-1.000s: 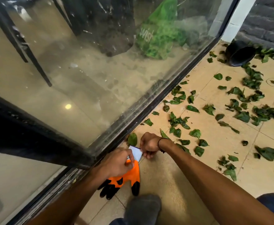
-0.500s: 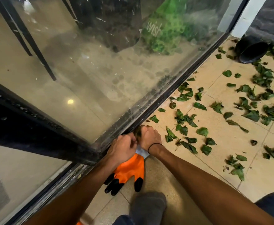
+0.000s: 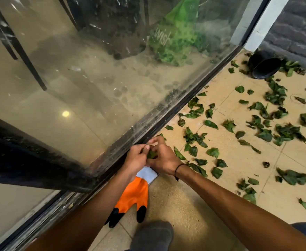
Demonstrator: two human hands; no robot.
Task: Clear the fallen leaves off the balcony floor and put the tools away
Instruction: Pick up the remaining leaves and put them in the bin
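Foot: a grey-socked foot (image 3: 153,236) is seen at the bottom edge, on the tiled balcony floor (image 3: 239,165).
Glove: an orange work glove (image 3: 132,196) with black fingertips and a white cuff is laid flat on the floor beside the door track, just beneath both wrists.
Left hand: the left hand (image 3: 136,158) is held low against the bottom rail of the glass sliding door (image 3: 94,78); its fingers (image 3: 145,148) are curled narrowly around a clump of green leaves (image 3: 152,154).
Right hand: the right hand (image 3: 164,157) is pressed against the left, with its fingers bent over the same clump, so that the clump is held between the two hands. A black cord bracelet (image 3: 179,169) is worn at the wrist.
Arms: both forearms are stretched forward and converge at the door rail.
Fallen leaves: loose leaves (image 3: 257,127) are scattered over the tiles to the right of the hands and onward to the far wall.
Pot: a black plastic pot (image 3: 262,67) is tipped on its side near the far corner, mouth toward the camera; no contents can be made out inside it.
Bag: a green bag (image 3: 174,38) printed "wish" is seen behind the glass; what it contains cannot be told.
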